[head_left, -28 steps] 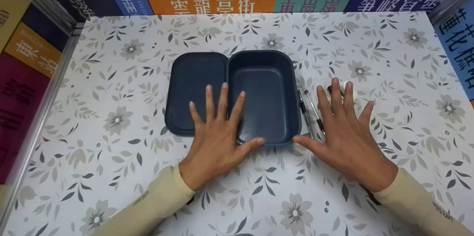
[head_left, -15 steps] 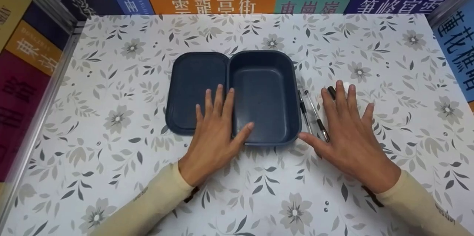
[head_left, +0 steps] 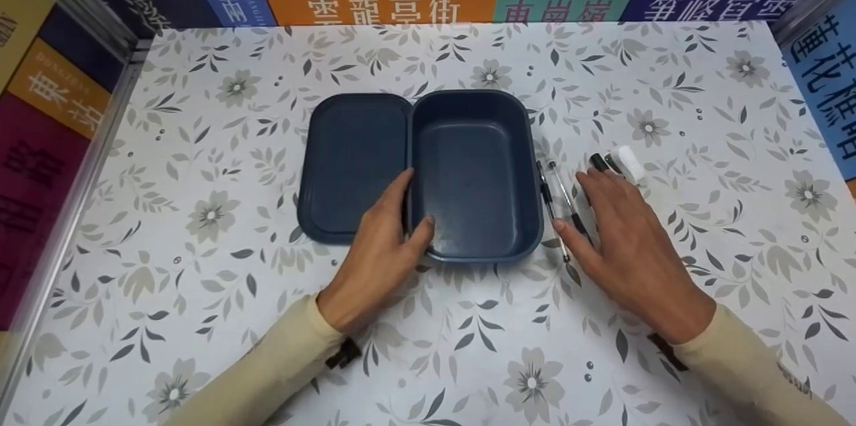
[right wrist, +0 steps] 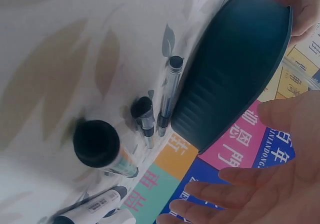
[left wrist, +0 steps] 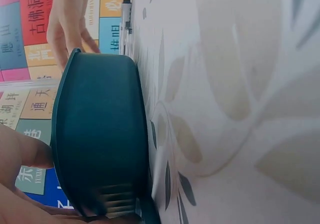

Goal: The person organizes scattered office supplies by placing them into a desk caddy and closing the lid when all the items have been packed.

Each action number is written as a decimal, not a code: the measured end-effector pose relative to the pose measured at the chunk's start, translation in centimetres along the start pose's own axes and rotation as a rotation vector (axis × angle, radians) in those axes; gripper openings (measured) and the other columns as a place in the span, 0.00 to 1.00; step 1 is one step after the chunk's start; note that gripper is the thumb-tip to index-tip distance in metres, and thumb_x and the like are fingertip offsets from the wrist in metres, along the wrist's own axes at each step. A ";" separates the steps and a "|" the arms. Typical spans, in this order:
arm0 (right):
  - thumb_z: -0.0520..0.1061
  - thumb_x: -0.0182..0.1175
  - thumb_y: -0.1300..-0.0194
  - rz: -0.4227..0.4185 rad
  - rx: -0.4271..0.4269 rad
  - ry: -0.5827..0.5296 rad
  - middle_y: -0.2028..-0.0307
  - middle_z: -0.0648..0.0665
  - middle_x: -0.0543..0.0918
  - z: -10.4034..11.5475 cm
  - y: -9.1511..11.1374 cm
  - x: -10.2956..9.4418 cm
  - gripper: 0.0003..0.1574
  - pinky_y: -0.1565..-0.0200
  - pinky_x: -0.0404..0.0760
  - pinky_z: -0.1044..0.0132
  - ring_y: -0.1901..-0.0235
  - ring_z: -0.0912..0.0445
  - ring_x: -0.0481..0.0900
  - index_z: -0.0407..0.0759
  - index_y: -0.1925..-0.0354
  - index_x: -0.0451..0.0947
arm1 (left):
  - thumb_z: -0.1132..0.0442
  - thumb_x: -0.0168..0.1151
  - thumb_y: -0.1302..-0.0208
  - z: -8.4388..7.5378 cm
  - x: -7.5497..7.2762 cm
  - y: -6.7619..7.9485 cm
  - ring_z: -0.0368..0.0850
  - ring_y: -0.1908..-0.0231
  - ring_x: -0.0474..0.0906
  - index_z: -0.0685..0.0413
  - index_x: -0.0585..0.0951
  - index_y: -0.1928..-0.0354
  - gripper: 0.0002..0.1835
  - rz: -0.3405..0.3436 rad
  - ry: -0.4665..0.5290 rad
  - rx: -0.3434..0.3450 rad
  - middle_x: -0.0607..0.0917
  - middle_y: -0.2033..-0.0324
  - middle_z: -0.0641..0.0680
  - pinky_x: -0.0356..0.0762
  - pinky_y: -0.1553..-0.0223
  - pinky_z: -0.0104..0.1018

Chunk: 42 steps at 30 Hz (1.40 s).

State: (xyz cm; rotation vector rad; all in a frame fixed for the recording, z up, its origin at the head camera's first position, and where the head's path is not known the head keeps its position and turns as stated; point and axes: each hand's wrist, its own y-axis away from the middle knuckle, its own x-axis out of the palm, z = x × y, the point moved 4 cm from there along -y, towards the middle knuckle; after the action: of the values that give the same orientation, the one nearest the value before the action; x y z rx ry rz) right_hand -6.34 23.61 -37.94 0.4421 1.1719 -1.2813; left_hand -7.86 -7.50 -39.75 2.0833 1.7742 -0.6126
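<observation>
A dark blue rectangular box point(head_left: 468, 172) stands uncovered with nothing inside. Its flat lid point(head_left: 354, 158) lies along its left side. My left hand point(head_left: 371, 249) holds the box's left wall, thumb over the rim and fingers down the outer side; the left wrist view shows the thumb point(left wrist: 32, 151) at the rim. Two clear pens with black grips point(head_left: 548, 198) lie right of the box. My right hand point(head_left: 625, 259) hovers over the pens' right side, fingers loosely extended and holding nothing. Beyond its fingertips lie a black-ended item point(head_left: 597, 161) and a white object point(head_left: 630, 162).
In the right wrist view, a thick black-capped cylinder point(right wrist: 96, 144) and a white marker with a barcode point(right wrist: 92, 206) lie near the pens. A floral cloth point(head_left: 267, 346) covers the table. Panels with coloured lettering point(head_left: 381, 1) wall in its back and sides.
Both hands were spread flat above the things. The left has turned and lowered onto the box's left wall; the right has drawn its fingers together and lower, uncovering the white object.
</observation>
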 end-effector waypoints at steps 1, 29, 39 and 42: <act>0.47 0.72 0.25 -0.001 -0.005 -0.001 0.27 0.23 0.74 -0.1 0.0 0.1 0.43 0.25 0.67 0.32 0.26 0.28 0.69 0.27 0.23 0.70 | 0.60 0.65 0.23 0.0 0.0 0.0 0.56 0.22 0.68 0.62 0.61 0.14 0.42 0.001 0.011 -0.005 0.69 0.20 0.64 0.68 0.21 0.49; 0.42 0.73 0.27 0.024 -0.018 -0.026 0.35 0.24 0.79 -0.8 0.9 1.7 0.34 0.33 0.77 0.34 0.34 0.30 0.76 0.28 0.30 0.76 | 0.70 0.69 0.28 0.3 0.1 2.7 0.48 0.23 0.68 0.69 0.70 0.20 0.36 -0.037 0.096 0.093 0.62 0.15 0.57 0.83 0.36 0.39; 0.36 0.76 0.33 0.017 -0.070 0.009 0.47 0.27 0.84 -0.4 0.7 2.0 0.25 0.45 0.83 0.40 0.48 0.32 0.79 0.26 0.41 0.82 | 0.70 0.70 0.28 0.2 -0.1 2.9 0.44 0.19 0.62 0.70 0.72 0.22 0.35 -0.054 0.061 0.141 0.65 0.16 0.51 0.78 0.30 0.40; 0.36 0.77 0.33 0.056 -0.058 0.025 0.53 0.32 0.85 -0.3 0.6 2.1 0.22 0.54 0.85 0.44 0.55 0.37 0.82 0.28 0.44 0.84 | 0.70 0.71 0.29 0.3 -0.1 2.9 0.45 0.19 0.62 0.71 0.72 0.23 0.35 -0.061 0.051 0.150 0.66 0.17 0.52 0.75 0.27 0.40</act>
State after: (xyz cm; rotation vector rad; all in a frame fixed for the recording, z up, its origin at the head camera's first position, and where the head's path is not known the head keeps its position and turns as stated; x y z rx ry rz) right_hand -6.18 23.00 -40.04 0.4467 1.2065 -1.1940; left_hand -5.02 -8.17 -40.00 2.1669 1.8790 -0.7364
